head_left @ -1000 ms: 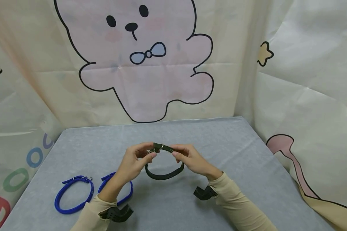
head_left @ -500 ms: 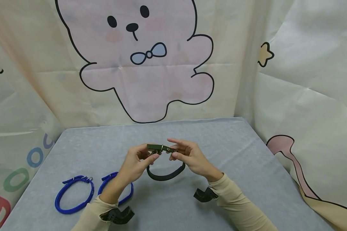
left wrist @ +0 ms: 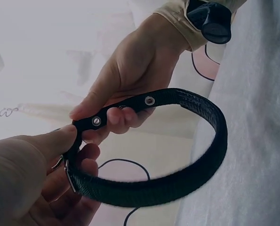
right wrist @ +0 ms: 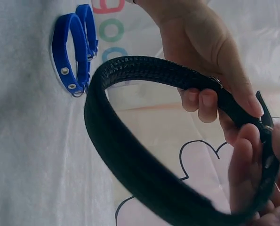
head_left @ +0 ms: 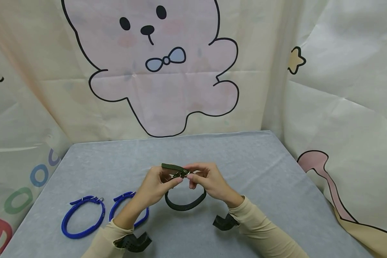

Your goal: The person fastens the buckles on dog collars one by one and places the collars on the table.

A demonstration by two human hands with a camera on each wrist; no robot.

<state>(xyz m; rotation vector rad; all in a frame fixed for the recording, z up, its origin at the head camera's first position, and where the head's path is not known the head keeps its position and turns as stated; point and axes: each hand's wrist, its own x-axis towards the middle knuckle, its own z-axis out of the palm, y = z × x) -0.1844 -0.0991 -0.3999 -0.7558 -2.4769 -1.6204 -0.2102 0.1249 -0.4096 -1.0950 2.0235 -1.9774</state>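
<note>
A dark green pet collar (head_left: 185,207), buckled into a loop, is held up above the table between both hands. My left hand (head_left: 153,184) pinches it around the metal buckle, thumb on the near side. Opposite, my right hand (head_left: 213,181) pinches the strap beside the buckle with thumb and forefinger. The strap's loose tip sticks out leftward above the left fingers in the head view. Metal-rimmed holes show along the collar (left wrist: 165,96) in the left wrist view. Fingers partly hide the buckle, so how the strap runs through it is unclear.
Two blue collars, one at far left (head_left: 79,235) and one partly behind the left forearm (head_left: 124,195), lie looped on the grey tablecloth (head_left: 245,157). Printed curtains surround the table at the back and sides. Black wrist cameras (head_left: 225,223) jut from both sleeves.
Both hands have drawn closer and the collar has dropped slightly. The right fingers, lifted off half a second ago, now pinch beside the buckle, and the strap's tip has tilted.
</note>
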